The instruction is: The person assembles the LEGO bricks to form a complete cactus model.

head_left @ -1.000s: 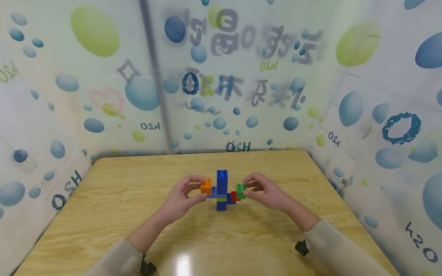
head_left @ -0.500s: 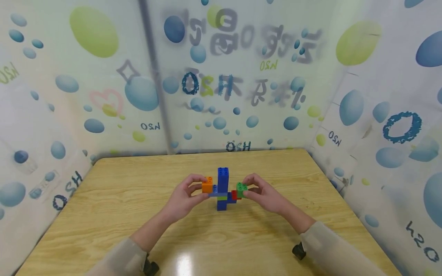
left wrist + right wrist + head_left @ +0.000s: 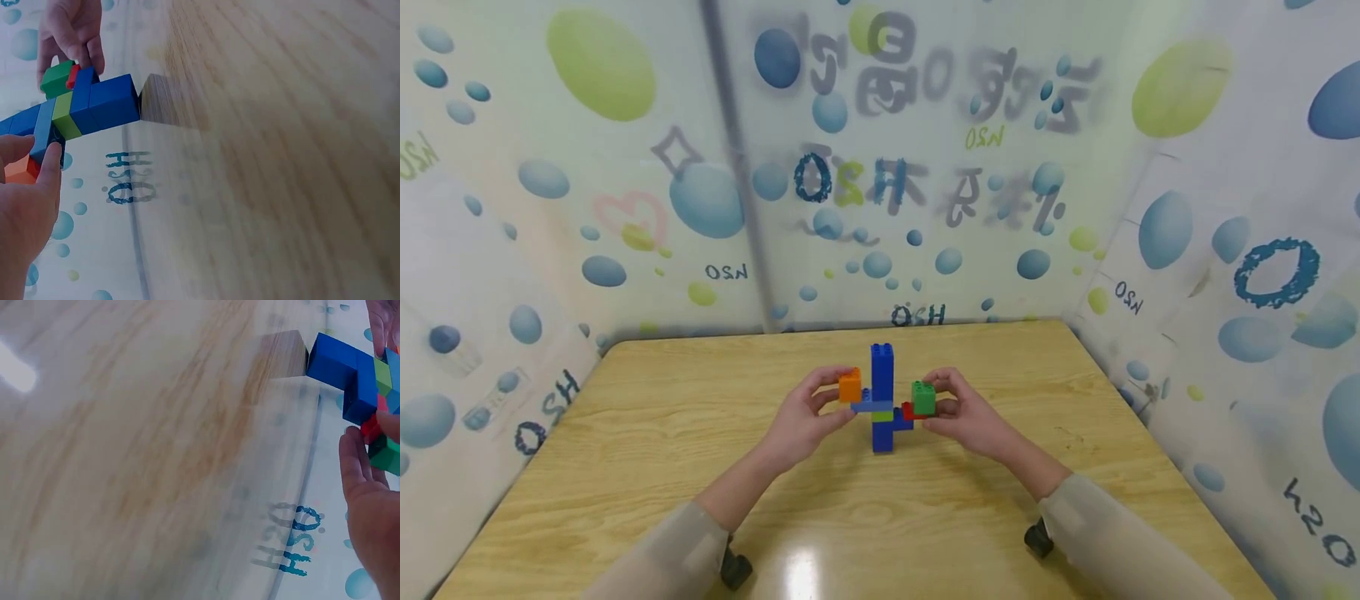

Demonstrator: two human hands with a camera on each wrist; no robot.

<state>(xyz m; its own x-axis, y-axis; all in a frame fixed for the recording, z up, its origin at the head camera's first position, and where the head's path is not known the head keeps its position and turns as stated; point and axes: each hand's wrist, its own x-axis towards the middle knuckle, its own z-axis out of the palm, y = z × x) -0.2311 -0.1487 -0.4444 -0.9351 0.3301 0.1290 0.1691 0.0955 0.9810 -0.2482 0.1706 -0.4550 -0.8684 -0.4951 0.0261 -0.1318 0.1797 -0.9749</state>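
Note:
A building-block model point(image 3: 883, 375) stands upright between my hands, its foot at the tabletop. It has a tall dark-blue column, a lime-green layer point(image 3: 65, 116) and two side arms. One arm is a lighter blue plate point(image 3: 872, 406) bearing an orange block point(image 3: 850, 387); my left hand point(image 3: 801, 425) pinches this end, its thumb low at the plate. The other arm carries a red piece point(image 3: 372, 427) and a green block point(image 3: 923, 398). My right hand point(image 3: 973, 421) grips that end, thumb below the green block, fingers behind it. Part of these fingers is hidden by the blocks.
The wooden table point(image 3: 662, 467) spreads around the model. Printed curtains point(image 3: 880, 167) with blue and green spots stand behind the table and along both sides. A dark wrist device point(image 3: 736, 571) sits at the left sleeve, another point(image 3: 1039, 539) at the right.
The model's column and both arms have risen in the head view, while its foot stays nearly level. My hands have moved up with the arms. The right thumb sits lower against the green block.

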